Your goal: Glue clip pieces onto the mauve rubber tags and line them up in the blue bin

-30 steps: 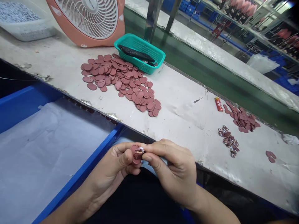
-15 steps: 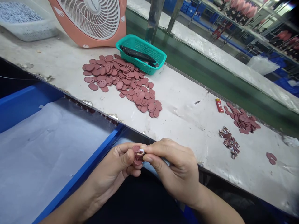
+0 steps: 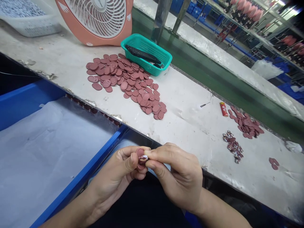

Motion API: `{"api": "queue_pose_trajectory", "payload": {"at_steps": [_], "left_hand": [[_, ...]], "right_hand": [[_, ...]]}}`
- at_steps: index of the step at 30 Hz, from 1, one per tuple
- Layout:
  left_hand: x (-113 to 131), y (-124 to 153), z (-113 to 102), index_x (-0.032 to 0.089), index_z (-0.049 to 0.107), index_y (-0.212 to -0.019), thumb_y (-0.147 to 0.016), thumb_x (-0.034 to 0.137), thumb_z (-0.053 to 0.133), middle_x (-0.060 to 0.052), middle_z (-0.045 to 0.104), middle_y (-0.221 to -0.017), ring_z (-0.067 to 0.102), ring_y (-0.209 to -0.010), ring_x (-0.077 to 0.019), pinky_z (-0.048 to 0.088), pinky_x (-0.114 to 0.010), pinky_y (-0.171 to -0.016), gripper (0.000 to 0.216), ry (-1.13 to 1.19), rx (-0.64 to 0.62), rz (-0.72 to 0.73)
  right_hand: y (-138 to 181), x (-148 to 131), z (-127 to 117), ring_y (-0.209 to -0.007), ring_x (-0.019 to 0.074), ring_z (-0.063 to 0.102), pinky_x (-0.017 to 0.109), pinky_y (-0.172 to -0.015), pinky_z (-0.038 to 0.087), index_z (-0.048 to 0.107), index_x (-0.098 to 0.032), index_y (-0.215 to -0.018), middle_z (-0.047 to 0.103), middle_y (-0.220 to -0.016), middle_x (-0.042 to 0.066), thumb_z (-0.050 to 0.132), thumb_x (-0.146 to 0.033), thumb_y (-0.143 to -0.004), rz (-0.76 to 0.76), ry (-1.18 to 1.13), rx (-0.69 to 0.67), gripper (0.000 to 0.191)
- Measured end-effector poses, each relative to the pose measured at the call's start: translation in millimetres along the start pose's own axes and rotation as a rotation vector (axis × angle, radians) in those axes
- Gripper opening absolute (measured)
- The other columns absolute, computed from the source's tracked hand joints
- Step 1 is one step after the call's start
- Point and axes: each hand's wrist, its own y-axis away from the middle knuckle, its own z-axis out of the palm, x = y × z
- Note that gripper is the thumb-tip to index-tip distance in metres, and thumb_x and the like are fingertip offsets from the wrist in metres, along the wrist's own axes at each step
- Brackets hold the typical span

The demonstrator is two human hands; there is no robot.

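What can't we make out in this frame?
Head view only.
Reddish oval piece: mostly covered by fingers of left hand and right hand; white bit pinched on it too small to identify.
Dark object in green basket: part hidden by basket wall.
Fan: cut off by top edge.
Mixed pile: pieces too small.

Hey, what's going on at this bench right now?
A person at a worn white table holds one small reddish oval piece just in front of its near edge. The left hand pinches it, and the right hand pinches it too, at a pale bit on its front. A big heap of ovals lies on the table beside a teal basket, with a smaller heap further right. A blue tray sits at the left.
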Motion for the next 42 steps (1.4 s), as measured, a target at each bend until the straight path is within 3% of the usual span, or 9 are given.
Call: {"api": "queue_pose_trajectory", "payload": {"at_steps": [12, 16, 19, 21, 24, 29, 42], "left_hand": [[2.0, -4.4, -4.6, 0.017, 0.080, -0.076, -0.063, 0.050, 0.091, 0.001, 0.060, -0.066, 0.052, -0.059, -0.0071, 0.051, -0.013, -0.054, 0.038, 0.008, -0.046, -0.024], [3.8, -2.4, -5.6, 0.017, 0.081, -0.080, -0.065, 0.051, 0.090, -0.001, 0.063, -0.069, 0.055, -0.060, -0.0078, 0.052, -0.013, -0.055, 0.039, -0.018, -0.044, -0.027], [5.1, -2.4, -5.8, 0.018, 0.082, -0.083, -0.066, 0.050, 0.090, 0.000, 0.064, -0.069, 0.057, -0.060, -0.0083, 0.055, -0.015, -0.056, 0.036, -0.031, -0.031, -0.030], [5.9, -2.8, -5.0, 0.019, 0.083, -0.083, -0.063, 0.049, 0.092, 0.000, 0.064, -0.068, 0.056, -0.059, -0.0080, 0.055, -0.014, -0.054, 0.037, -0.032, -0.029, -0.032], [6.0, -3.2, -3.4, 0.017, 0.083, -0.081, -0.058, 0.050, 0.094, -0.001, 0.065, -0.066, 0.057, -0.057, -0.0075, 0.055, -0.014, -0.053, 0.042, -0.029, -0.018, -0.039], [3.6, -4.3, -2.3, 0.017, 0.083, -0.081, -0.052, 0.048, 0.097, 0.000, 0.065, -0.061, 0.056, -0.054, -0.0066, 0.054, -0.014, -0.052, 0.044, 0.015, 0.025, -0.035], [3.1, -3.4, -3.3, 0.014, 0.081, -0.081, -0.054, 0.039, 0.099, 0.001, 0.063, -0.062, 0.054, -0.056, -0.0069, 0.051, -0.014, -0.053, 0.040, 0.038, 0.086, -0.036]], "right_hand": [[-3.4, 0.3, -3.5, -0.073, 0.0126, 0.073, 0.025, -0.070, 0.059, 0.071, -0.017, -0.099, 0.079, -0.086, 0.003, 0.065, -0.013, -0.094, 0.008, 0.060, -0.082, 0.009], [-6.9, -1.2, -9.5, -0.078, 0.0141, 0.073, 0.027, -0.074, 0.060, 0.069, -0.018, -0.112, 0.078, -0.092, 0.005, 0.069, -0.018, -0.092, -0.002, 0.025, -0.133, 0.020], [-9.7, 0.4, -16.5, -0.079, 0.0142, 0.070, 0.025, -0.066, 0.060, 0.069, -0.018, -0.119, 0.075, -0.096, 0.007, 0.073, -0.027, -0.090, 0.023, 0.025, -0.172, 0.031], [-11.0, 2.7, -20.8, -0.075, 0.0125, 0.068, 0.022, -0.063, 0.059, 0.072, -0.018, -0.116, 0.073, -0.092, 0.006, 0.071, -0.023, -0.091, 0.045, 0.005, -0.214, 0.025], [-11.5, 6.4, -23.5, -0.076, 0.0112, 0.069, 0.020, -0.071, 0.059, 0.075, -0.016, -0.107, 0.075, -0.088, 0.005, 0.070, -0.016, -0.092, 0.033, -0.038, -0.268, 0.016], [-10.5, 9.6, -19.7, -0.074, 0.0126, 0.071, 0.021, -0.069, 0.059, 0.075, -0.013, -0.102, 0.077, -0.083, 0.006, 0.073, -0.013, -0.089, 0.019, -0.057, -0.257, 0.013], [-8.3, 15.0, -13.6, -0.073, 0.0130, 0.071, 0.024, -0.069, 0.060, 0.077, -0.018, -0.099, 0.075, -0.082, 0.004, 0.075, -0.015, -0.088, 0.038, -0.029, -0.237, 0.011]]}}
